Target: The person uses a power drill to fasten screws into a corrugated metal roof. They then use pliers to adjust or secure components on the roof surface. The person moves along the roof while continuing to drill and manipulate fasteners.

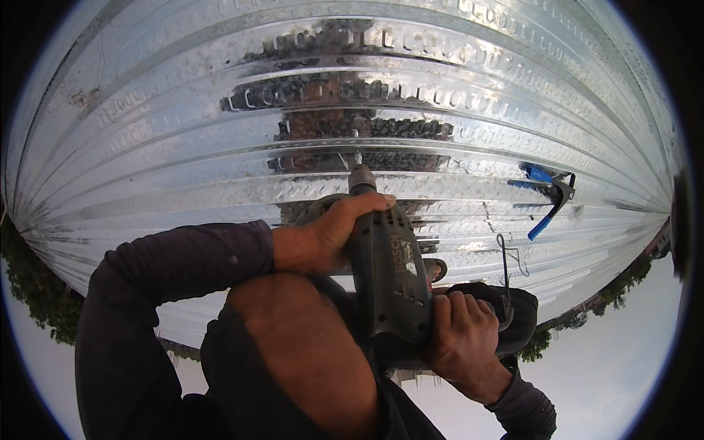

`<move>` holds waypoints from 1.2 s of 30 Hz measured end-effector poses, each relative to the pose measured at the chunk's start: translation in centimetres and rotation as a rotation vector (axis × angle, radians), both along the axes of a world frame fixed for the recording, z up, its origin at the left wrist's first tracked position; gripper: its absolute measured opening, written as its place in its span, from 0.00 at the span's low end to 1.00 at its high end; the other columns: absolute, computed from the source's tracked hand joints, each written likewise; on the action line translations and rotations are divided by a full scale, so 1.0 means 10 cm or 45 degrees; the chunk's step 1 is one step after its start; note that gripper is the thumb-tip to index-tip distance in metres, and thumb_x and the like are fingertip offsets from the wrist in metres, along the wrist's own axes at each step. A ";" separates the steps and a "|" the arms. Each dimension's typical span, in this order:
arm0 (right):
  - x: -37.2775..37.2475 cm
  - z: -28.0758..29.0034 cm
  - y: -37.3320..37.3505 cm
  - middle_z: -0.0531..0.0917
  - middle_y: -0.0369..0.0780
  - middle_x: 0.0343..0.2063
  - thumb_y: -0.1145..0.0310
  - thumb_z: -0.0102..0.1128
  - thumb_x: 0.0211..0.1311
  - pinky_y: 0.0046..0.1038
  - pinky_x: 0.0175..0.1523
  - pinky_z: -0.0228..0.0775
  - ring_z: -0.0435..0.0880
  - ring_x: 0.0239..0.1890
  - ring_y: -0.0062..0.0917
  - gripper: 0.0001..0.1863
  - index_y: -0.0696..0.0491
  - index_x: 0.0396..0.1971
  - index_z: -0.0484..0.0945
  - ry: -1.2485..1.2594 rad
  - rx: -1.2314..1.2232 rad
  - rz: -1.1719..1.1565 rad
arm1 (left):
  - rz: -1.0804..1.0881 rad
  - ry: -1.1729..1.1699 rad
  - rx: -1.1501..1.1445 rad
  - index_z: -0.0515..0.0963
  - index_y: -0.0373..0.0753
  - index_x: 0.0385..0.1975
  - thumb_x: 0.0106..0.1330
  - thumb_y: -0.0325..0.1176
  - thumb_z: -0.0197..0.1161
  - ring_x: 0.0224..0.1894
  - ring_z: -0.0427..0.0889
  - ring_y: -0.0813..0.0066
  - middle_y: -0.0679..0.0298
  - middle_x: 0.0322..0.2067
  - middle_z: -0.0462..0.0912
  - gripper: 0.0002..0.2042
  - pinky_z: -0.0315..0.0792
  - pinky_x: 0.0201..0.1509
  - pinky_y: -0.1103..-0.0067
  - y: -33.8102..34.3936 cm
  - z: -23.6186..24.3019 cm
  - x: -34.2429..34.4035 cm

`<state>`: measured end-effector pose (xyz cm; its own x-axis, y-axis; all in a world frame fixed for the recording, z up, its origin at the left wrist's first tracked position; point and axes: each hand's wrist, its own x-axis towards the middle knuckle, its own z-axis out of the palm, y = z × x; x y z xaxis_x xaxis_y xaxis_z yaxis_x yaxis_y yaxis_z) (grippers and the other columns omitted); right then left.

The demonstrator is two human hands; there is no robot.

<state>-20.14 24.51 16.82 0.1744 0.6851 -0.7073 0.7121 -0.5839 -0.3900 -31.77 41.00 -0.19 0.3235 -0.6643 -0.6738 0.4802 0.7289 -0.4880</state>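
We are holding a dark power drill, our left hand bracing it behind the chuck, our right hand gripping its rear. Its bit is pointing at ribbed metal sheeting, where a blue-and-black tool is lying.

Bright daylight glare on sheeting, edge distortion

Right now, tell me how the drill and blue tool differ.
The drill is held by the left hand and right hand; the blue tool lies untouched on the metal sheeting. The drill is mostly dark grey, the blue tool part bright blue. Both have dark parts.
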 end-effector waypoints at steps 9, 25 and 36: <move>0.08 -0.05 -0.06 0.71 0.39 0.24 0.66 0.62 0.48 0.33 0.29 0.67 0.75 0.24 0.29 0.10 0.53 0.26 0.71 0.024 0.015 -0.061 | -0.015 0.025 0.066 0.77 0.39 0.46 0.68 0.47 0.60 0.40 0.84 0.69 0.59 0.40 0.84 0.18 0.79 0.50 0.70 -0.06 -0.02 0.03; 0.04 -0.05 -0.13 0.71 0.38 0.23 0.66 0.62 0.49 0.33 0.29 0.66 0.75 0.24 0.29 0.10 0.53 0.26 0.71 0.030 0.044 -0.053 | -0.014 -0.059 0.073 0.77 0.38 0.47 0.69 0.46 0.59 0.43 0.84 0.67 0.58 0.42 0.84 0.18 0.80 0.52 0.68 -0.07 -0.06 -0.01; 0.24 -0.09 -0.13 0.72 0.38 0.23 0.55 0.70 0.48 0.34 0.27 0.67 0.77 0.23 0.30 0.20 0.54 0.27 0.72 0.031 0.032 -0.045 | 0.050 0.034 0.060 0.79 0.39 0.42 0.69 0.46 0.60 0.40 0.85 0.69 0.60 0.38 0.85 0.15 0.80 0.51 0.69 -0.11 -0.05 0.08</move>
